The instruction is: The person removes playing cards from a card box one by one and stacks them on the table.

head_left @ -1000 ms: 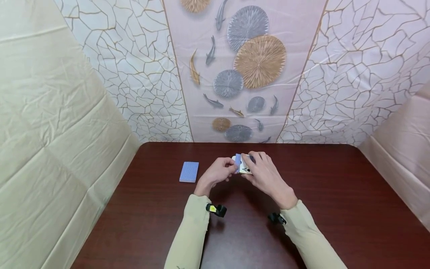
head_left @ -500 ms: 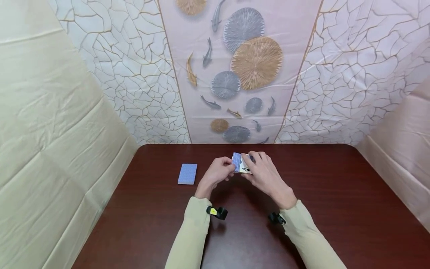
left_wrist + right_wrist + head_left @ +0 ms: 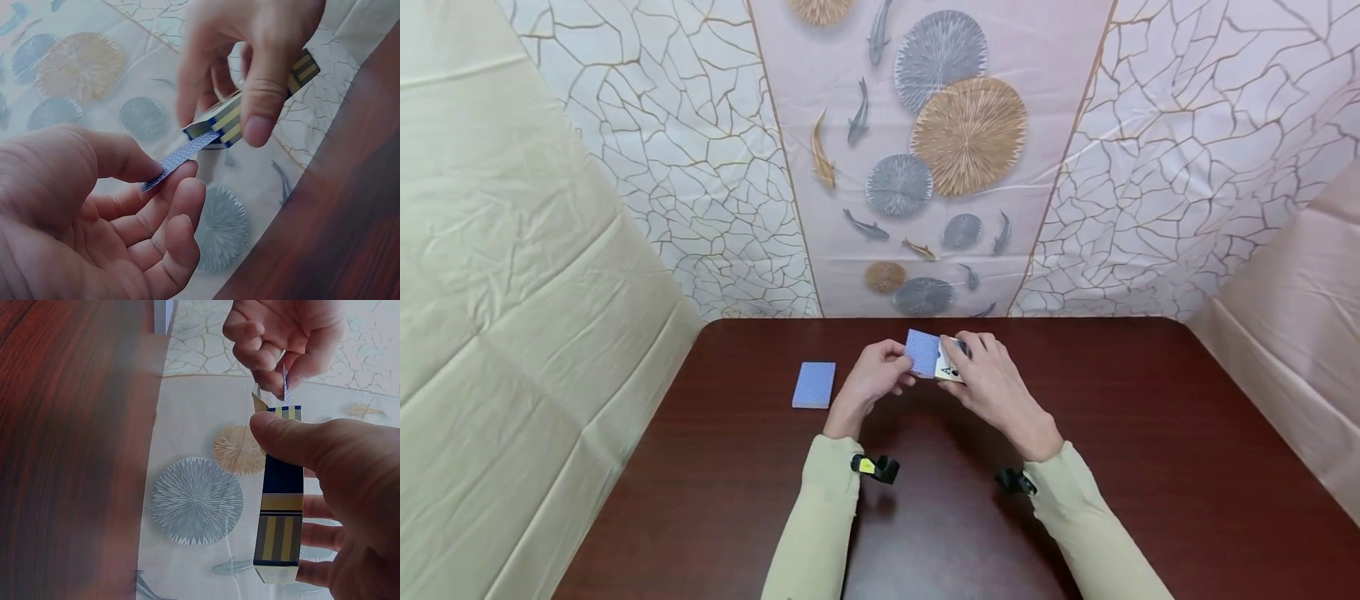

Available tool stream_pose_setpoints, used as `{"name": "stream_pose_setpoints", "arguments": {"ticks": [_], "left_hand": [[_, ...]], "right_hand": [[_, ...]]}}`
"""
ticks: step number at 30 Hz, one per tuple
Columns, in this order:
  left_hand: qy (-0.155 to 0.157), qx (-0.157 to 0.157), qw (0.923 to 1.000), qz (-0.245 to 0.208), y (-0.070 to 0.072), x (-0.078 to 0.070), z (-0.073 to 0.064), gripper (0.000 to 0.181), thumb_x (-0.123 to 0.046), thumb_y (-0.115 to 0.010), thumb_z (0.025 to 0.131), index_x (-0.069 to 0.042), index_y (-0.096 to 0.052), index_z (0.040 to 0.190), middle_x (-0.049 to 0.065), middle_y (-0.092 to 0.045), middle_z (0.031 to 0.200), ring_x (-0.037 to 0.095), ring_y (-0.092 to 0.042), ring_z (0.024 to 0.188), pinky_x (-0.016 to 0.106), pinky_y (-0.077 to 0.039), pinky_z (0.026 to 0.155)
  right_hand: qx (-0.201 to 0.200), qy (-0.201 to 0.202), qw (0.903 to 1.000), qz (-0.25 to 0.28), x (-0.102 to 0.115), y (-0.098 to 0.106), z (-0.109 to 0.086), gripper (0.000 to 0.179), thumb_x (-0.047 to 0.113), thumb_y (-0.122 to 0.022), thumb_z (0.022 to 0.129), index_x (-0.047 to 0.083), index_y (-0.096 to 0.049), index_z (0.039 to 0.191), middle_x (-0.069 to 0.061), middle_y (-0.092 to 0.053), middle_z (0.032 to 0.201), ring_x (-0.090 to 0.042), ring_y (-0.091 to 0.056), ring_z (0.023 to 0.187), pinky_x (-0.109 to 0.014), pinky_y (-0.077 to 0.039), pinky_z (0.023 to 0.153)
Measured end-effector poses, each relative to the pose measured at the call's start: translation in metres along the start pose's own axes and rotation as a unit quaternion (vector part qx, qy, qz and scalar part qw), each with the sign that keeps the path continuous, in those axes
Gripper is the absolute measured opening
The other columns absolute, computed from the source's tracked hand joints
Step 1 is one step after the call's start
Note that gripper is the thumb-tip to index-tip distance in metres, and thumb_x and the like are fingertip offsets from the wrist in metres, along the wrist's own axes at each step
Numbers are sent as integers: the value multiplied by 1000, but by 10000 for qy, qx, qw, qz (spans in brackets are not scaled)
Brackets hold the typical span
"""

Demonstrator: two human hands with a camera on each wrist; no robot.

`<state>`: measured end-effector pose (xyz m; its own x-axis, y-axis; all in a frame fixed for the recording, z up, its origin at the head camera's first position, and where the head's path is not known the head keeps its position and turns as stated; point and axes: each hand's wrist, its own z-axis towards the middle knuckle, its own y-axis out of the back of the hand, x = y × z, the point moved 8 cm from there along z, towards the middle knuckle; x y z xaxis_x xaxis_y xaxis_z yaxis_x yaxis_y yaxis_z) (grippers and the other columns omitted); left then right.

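Note:
My left hand [image 3: 871, 377] pinches a blue-backed playing card [image 3: 921, 353] between thumb and fingers. The card reaches from the mouth of a card box [image 3: 949, 360], whose white face bears an "A". In the left wrist view the card [image 3: 187, 153] shows nearly edge-on, its far end inside the box. My right hand [image 3: 998, 385] grips the box from its right, thumb on one narrow side and fingers round the other. That side of the box [image 3: 282, 481] is dark blue with gold stripes in the right wrist view. An end flap stands up at the mouth.
A squared deck of blue-backed cards [image 3: 814, 385] lies on the dark red-brown table [image 3: 1120, 467], left of my left hand. Patterned cloth [image 3: 925, 208] hangs behind the table's far edge. Beige cloth [image 3: 550, 333] closes off the left side.
My left hand has moved left, and much more of the card shows outside the box. The right hand keeps its grip on the box and has barely moved.

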<state>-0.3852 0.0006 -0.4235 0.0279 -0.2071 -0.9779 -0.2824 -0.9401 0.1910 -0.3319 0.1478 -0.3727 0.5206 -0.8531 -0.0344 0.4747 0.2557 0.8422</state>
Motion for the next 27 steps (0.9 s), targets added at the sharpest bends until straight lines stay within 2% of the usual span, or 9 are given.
{"name": "stream_pose_setpoints", "arguments": {"ticks": [4,11,17,23,27], "left_hand": [[-4,-138,9999,-80,8,0,-2,22,-13,-58,96,-2,-63,114,20,-72,98,34,-69,83,27,-52,59],[-8,-382,9989,-269,20,-3,-2,29,-12,-61,95,1,-63,121,27,-70,105,15,-65,67,23,-51,56],[-95,-679,9959,-588,34,0,-1,27,-9,-62,94,2,-65,118,12,-71,85,13,-63,63,23,-49,53],[-93,-935,9927,-756,47,1,-3,25,-10,-64,94,2,-66,115,12,-68,82,10,-60,59,20,-47,50],[-78,-1009,9920,-756,52,1,-4,24,-11,-64,94,0,-66,115,4,-67,78,10,-60,60,20,-47,51]], "right_hand": [[21,-34,10000,54,-1,-1,0,69,28,-84,77,5,-54,134,-21,-57,121,-41,-53,106,-54,-47,89],[68,-35,9999,66,-3,-3,-2,69,31,-84,77,6,-54,135,-20,-57,122,-40,-54,106,-54,-47,88],[-78,52,9999,103,-3,-2,-2,69,29,-85,75,6,-56,133,-20,-58,119,-40,-54,103,-53,-47,85],[-158,155,9997,108,-1,-2,0,68,29,-86,75,5,-57,132,-20,-59,118,-41,-55,102,-53,-48,83],[-188,178,9996,132,-1,-2,1,68,28,-86,74,5,-58,131,-20,-59,117,-41,-55,101,-53,-48,81]]}}
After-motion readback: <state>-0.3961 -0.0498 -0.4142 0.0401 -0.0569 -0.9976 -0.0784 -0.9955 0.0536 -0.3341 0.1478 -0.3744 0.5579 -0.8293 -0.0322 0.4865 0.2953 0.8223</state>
